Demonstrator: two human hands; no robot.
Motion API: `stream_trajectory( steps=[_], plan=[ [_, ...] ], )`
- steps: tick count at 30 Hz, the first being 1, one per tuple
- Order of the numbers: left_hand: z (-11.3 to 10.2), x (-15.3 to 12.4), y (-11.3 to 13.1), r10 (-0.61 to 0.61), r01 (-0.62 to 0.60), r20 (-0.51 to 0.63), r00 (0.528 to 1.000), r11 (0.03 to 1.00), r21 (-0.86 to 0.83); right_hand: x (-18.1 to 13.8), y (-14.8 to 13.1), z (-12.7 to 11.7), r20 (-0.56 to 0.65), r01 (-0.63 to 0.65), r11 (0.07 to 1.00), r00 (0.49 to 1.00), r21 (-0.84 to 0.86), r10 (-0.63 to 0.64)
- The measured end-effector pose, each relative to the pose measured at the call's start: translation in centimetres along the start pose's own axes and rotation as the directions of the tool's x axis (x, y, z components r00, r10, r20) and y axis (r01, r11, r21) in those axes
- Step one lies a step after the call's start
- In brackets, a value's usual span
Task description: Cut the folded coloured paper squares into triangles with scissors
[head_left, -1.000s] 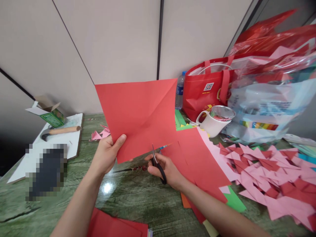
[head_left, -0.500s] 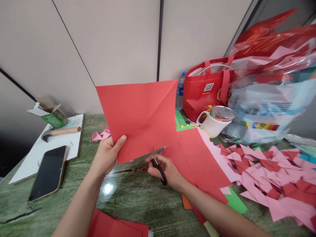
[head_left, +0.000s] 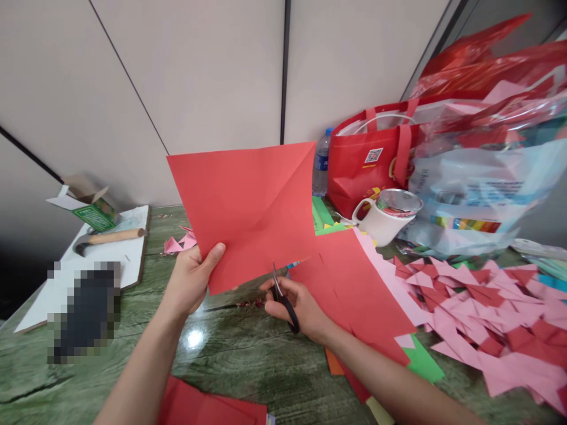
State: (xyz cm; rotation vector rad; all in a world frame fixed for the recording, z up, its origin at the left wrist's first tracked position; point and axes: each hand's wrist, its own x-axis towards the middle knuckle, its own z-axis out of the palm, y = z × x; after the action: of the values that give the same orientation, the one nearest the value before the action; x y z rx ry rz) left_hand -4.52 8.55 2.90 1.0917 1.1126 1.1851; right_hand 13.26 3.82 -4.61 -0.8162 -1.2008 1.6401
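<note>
My left hand (head_left: 192,280) pinches the lower left corner of a large red paper sheet (head_left: 248,203), holding it up above the green table (head_left: 230,354). The sheet shows diagonal creases. My right hand (head_left: 301,307) grips black-handled scissors (head_left: 281,295), blades pointing up at the sheet's lower edge, just below it. More red paper (head_left: 354,289) lies flat to the right of that hand.
A heap of pink and red paper triangles (head_left: 482,313) covers the right side. A white mug (head_left: 385,218), a red tote bag (head_left: 372,159), a water bottle (head_left: 321,162) and plastic bags (head_left: 478,177) stand behind. At left lie a white board (head_left: 57,283), a hammer (head_left: 108,238) and a small box (head_left: 86,203).
The red sheet shifted slightly left in my left hand. The scissors and right hand stayed almost where they were.
</note>
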Motion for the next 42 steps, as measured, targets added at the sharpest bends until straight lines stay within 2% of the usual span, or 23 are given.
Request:
stream_trajectory(
  steps=[42],
  plan=[
    [0.21,-0.13,0.21,-0.009,0.009,0.002,1.0,1.0,0.016,0.05,-0.03,-0.05,-0.019,-0.017,0.999,1.0,-0.043,0.016]
  ],
)
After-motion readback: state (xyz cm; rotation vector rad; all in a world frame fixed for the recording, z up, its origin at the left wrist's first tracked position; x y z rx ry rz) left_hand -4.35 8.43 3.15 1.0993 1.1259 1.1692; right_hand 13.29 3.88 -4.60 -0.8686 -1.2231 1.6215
